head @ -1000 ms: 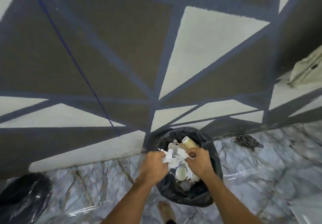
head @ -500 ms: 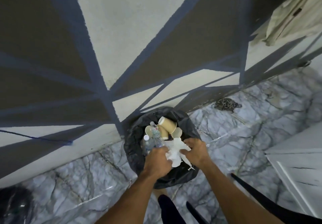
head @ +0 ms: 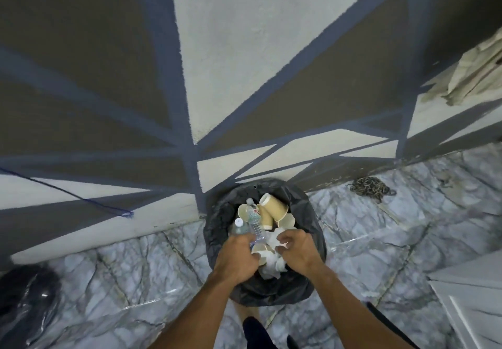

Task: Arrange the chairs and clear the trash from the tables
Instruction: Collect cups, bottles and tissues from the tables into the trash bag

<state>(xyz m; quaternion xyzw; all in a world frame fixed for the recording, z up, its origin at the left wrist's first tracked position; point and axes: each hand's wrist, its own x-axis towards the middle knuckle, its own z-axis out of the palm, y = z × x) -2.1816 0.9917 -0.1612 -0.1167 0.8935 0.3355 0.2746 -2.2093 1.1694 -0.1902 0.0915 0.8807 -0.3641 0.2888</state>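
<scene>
A bin lined with a black trash bag point(head: 312, 223) stands on the floor against the painted wall. Inside lie several tan paper cups point(head: 273, 208) and crumpled white tissue point(head: 274, 265). My left hand point(head: 235, 256) hovers over the bin's near left rim, closed around the lower ends of two clear plastic bottles point(head: 254, 219) that stick up and away from it. My right hand point(head: 298, 249) is over the near right side of the bin, fingers curled but apart, with nothing in them. The tissue lies just below both hands.
Marble floor point(head: 135, 272) runs along the wall. Another black plastic bag point(head: 24, 302) sits at the lower left. A rusty chain pile point(head: 369, 187) lies by the wall to the right, and a white panel edge point(head: 472, 297) is at the lower right.
The white tissue that both hands held has dropped into the bag. My right hand's fingers have spread. The view has shifted slightly, and the bottles stay in my left hand.
</scene>
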